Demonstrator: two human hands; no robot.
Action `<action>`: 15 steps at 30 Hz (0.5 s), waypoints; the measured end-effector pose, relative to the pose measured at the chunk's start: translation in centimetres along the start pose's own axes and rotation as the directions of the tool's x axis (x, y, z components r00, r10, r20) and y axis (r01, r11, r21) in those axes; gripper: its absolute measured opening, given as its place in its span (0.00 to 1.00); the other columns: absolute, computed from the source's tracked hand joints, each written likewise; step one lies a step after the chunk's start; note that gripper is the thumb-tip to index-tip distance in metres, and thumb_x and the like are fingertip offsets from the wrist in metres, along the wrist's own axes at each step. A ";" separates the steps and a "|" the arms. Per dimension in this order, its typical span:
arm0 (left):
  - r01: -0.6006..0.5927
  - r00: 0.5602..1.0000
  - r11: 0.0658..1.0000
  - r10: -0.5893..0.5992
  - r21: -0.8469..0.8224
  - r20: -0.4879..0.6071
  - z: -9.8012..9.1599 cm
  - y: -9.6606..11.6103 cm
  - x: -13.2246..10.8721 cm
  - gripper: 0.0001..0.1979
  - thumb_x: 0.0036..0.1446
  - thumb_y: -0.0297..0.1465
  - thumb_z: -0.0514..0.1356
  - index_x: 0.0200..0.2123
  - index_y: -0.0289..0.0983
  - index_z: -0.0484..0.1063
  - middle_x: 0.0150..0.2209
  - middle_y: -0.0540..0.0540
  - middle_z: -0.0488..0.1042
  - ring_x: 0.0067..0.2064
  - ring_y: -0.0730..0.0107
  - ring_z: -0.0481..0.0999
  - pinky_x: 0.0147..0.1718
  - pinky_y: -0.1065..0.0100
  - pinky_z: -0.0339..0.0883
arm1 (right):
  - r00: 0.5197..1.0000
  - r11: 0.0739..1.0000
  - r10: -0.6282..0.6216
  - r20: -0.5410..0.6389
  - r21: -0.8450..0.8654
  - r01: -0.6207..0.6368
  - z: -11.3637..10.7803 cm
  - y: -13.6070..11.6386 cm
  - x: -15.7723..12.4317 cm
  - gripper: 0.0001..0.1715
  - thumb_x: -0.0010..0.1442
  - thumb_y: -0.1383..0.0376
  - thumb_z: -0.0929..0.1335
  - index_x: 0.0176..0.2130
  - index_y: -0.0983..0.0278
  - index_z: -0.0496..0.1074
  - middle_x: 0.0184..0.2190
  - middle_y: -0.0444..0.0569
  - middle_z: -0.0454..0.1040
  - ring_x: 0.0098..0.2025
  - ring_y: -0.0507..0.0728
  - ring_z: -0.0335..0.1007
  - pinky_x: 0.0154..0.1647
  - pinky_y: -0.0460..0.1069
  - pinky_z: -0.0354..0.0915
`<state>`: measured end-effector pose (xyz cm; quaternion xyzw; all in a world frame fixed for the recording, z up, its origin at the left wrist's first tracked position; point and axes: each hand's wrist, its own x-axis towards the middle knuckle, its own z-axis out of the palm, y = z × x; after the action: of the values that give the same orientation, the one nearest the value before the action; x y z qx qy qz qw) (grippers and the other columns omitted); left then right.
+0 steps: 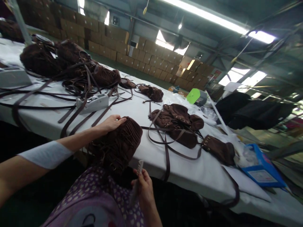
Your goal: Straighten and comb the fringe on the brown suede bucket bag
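A dark brown fringed bag hangs over the near edge of the table, against the front of my body. My left hand grips its top edge, thumb and fingers closed on the material. In my right hand is a pale comb, its toothed end pointing up just to the right of the bag. A gap shows between the comb and the fringe. My palm and fingers hide part of the comb.
Brown bags with long straps lie on the white-covered table. A larger heap of bags is at left, beside a grey metal device. A blue box stands at right. Cartons line the back wall.
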<state>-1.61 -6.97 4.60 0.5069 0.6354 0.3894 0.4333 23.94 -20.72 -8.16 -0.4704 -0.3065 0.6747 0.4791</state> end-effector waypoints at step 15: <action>-0.264 0.964 0.916 0.237 0.301 0.124 -2.4 -7.7 -5.8 0.24 0.52 0.49 0.57 0.38 0.33 0.73 0.35 0.41 0.75 0.40 0.51 0.74 0.42 0.58 0.67 | 0.992 0.955 -0.005 0.124 0.295 -0.032 4.8 3.5 2.0 0.21 0.46 0.55 0.76 0.35 0.63 0.71 0.27 0.40 0.73 0.26 0.49 0.67 0.28 0.43 0.63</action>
<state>-5.64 -14.25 -0.89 0.6626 0.6002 0.3136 0.3200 18.00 -19.96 -10.08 -0.3529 -0.2276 0.7441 0.5195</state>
